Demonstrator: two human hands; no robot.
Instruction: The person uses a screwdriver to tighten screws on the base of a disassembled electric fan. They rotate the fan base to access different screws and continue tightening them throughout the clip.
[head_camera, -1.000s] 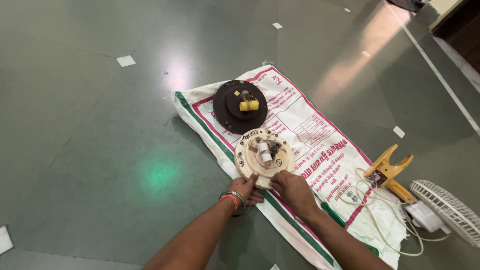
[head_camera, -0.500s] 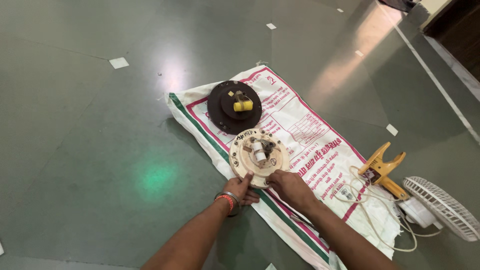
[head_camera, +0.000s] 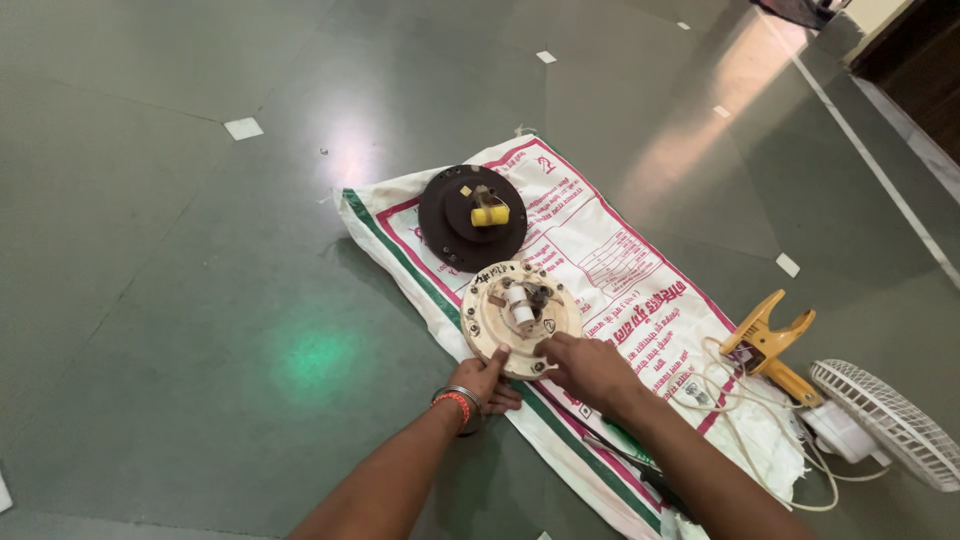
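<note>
Home floor (head_camera: 180, 300), makeshift repair spot
</note>
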